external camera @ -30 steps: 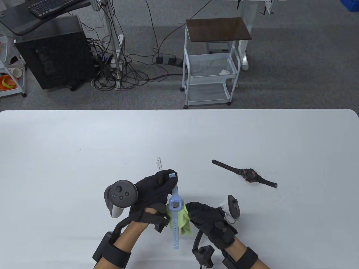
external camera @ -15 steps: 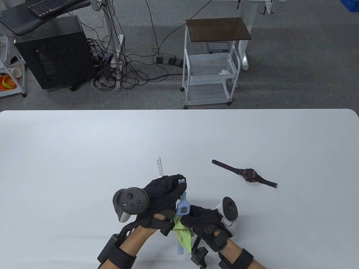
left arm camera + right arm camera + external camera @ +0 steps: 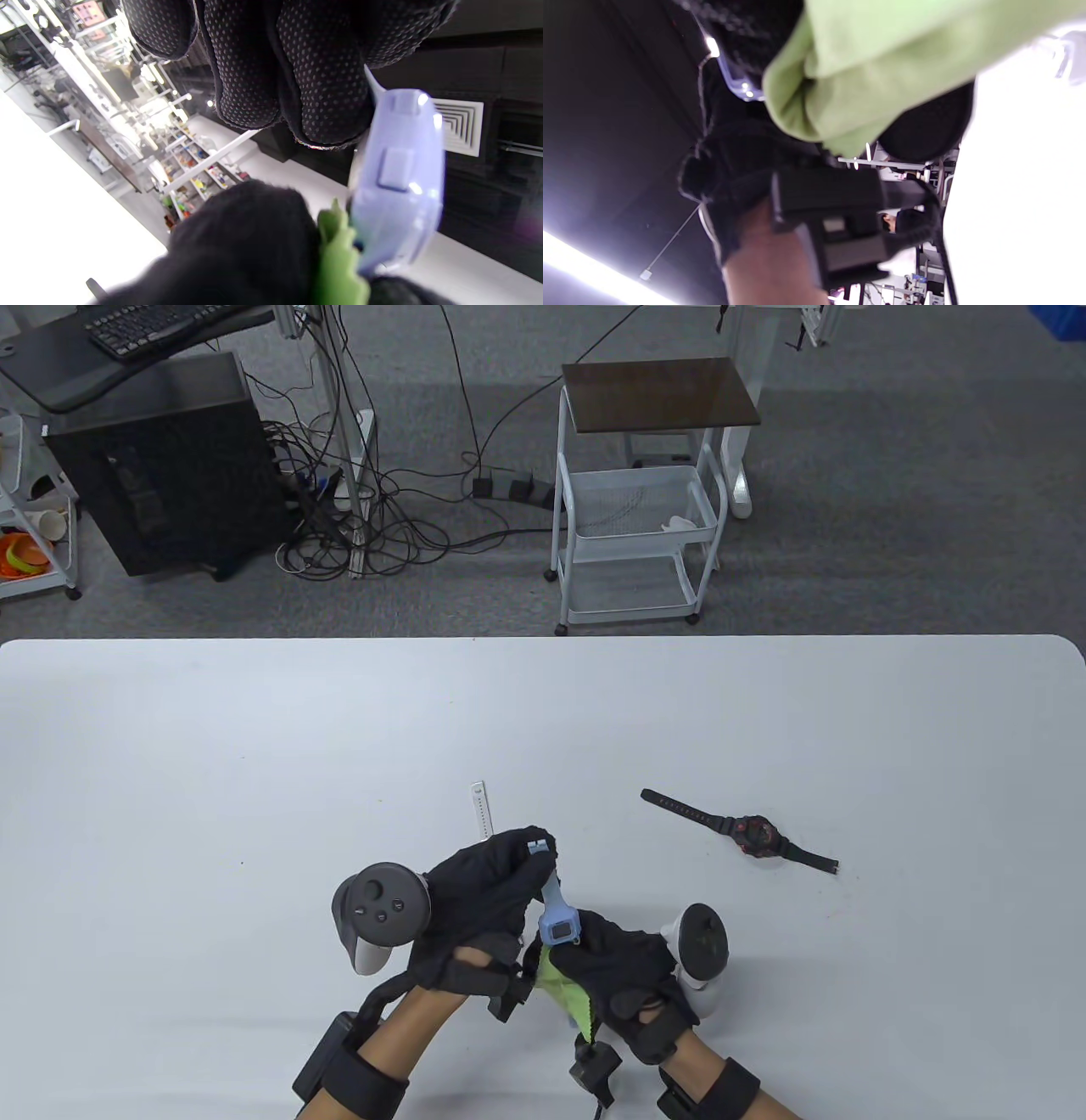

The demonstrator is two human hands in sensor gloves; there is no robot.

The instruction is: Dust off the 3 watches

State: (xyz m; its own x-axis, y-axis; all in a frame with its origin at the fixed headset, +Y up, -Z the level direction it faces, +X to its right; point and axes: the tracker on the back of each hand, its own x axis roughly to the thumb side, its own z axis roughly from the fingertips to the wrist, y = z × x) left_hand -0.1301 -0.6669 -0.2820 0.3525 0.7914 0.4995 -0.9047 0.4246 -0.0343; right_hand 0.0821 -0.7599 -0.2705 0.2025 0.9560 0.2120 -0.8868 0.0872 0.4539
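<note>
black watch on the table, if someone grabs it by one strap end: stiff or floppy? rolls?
Black watch lies flat with both straps spread out, so it likely droops from one end. The chunky case probably pulls the middle down. Flat on the table, it is unlikely to roll.

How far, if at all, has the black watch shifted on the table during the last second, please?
No. The black watch lies where it was, right of the white strap.
</note>
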